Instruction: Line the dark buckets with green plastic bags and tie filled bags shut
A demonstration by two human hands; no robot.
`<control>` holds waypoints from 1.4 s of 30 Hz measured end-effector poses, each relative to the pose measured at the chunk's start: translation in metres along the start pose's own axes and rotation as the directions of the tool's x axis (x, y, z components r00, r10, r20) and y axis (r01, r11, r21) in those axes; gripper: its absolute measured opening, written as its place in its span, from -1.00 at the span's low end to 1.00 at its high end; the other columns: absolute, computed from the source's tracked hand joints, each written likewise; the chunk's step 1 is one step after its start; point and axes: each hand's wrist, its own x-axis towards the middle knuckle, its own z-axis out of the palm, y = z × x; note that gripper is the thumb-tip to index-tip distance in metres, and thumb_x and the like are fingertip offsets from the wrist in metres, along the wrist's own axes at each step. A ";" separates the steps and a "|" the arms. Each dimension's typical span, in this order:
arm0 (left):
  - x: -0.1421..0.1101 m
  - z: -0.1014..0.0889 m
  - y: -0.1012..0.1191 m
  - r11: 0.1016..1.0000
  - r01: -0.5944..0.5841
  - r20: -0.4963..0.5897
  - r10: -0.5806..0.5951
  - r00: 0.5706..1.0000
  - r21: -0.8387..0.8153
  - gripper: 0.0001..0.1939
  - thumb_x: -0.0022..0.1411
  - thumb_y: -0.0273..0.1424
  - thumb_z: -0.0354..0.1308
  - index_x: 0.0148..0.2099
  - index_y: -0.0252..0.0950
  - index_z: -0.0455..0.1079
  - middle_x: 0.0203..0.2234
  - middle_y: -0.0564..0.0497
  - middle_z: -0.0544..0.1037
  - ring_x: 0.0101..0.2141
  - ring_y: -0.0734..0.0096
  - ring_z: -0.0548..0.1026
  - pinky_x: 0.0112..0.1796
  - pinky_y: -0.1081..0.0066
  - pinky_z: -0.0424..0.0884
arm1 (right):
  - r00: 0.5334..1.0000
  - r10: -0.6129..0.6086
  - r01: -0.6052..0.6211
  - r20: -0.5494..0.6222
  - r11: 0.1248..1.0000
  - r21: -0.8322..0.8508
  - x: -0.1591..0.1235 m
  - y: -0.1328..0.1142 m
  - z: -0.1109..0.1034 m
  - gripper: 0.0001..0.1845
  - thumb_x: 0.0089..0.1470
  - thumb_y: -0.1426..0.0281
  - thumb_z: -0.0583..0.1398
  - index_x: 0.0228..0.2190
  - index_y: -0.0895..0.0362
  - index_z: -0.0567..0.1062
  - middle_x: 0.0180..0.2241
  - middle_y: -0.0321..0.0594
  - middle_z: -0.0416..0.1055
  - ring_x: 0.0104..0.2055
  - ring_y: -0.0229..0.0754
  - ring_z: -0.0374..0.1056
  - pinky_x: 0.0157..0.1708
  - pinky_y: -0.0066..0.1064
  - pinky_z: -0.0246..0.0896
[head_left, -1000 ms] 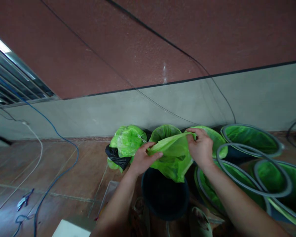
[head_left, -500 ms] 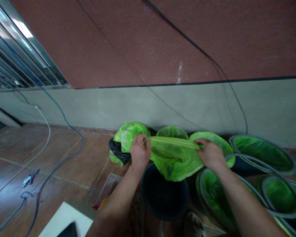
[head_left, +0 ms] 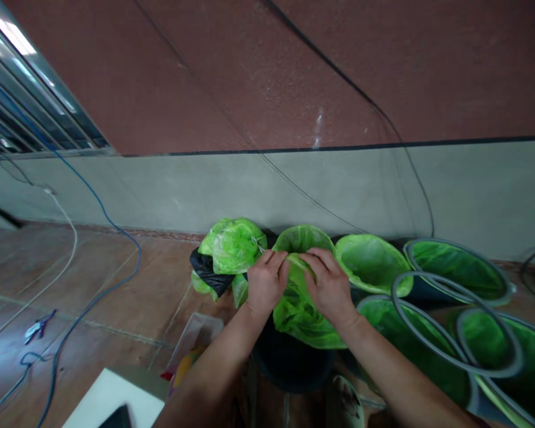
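A thin green plastic bag hangs between both my hands above a dark round bin on the floor. My left hand pinches the bag's upper edge on the left. Close beside it, my right hand pinches the same edge. Both hands have their fingers closed on the plastic, and the bag's top is bunched between them.
Behind stand a heap of green bags with a black one and bins lined in green with grey rims to the right. A grey wall runs behind. Blue and white cables trail across the tiled floor at left; a white board lies near.
My hands, held wide apart with the bag's mouth stretched open half a second ago, have come together at the middle, gathering the bag's top edge.
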 end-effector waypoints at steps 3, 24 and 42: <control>-0.001 0.003 -0.004 1.000 0.012 0.020 -0.012 1.000 0.017 -0.74 0.34 -0.49 0.03 -0.02 -0.22 0.48 -0.25 -0.02 0.57 -0.26 0.41 0.54 -0.18 0.43 0.47 | 0.999 0.038 -0.036 -0.030 0.998 0.059 0.002 0.006 -0.003 -0.61 0.18 0.52 0.03 -0.04 0.07 0.51 -0.09 -0.12 0.46 -0.04 -0.12 0.43 0.02 -0.27 0.40; 0.013 -0.016 -0.017 0.988 0.137 -0.185 -0.122 0.975 0.069 -0.84 0.05 -0.56 0.13 -0.29 -0.24 0.32 -0.36 -0.01 0.43 -0.23 0.26 0.43 -0.14 0.29 0.36 | 0.933 0.334 -0.331 -0.132 0.943 0.048 0.009 0.023 -0.013 -0.50 0.14 0.46 0.00 0.09 0.14 0.44 -0.02 -0.03 0.52 -0.03 -0.04 0.47 -0.01 -0.17 0.39; 0.010 -0.021 -0.022 0.964 0.259 -0.167 -0.265 0.950 -0.057 -0.71 0.00 -0.62 0.04 -0.24 -0.21 0.39 -0.57 0.15 0.35 -0.47 0.44 0.37 -0.32 0.45 0.30 | 0.975 0.059 -0.041 -0.216 0.995 0.089 0.011 0.027 -0.023 -0.63 0.16 0.52 0.09 -0.12 0.00 0.60 -0.09 -0.13 0.47 -0.09 -0.13 0.44 -0.10 -0.24 0.41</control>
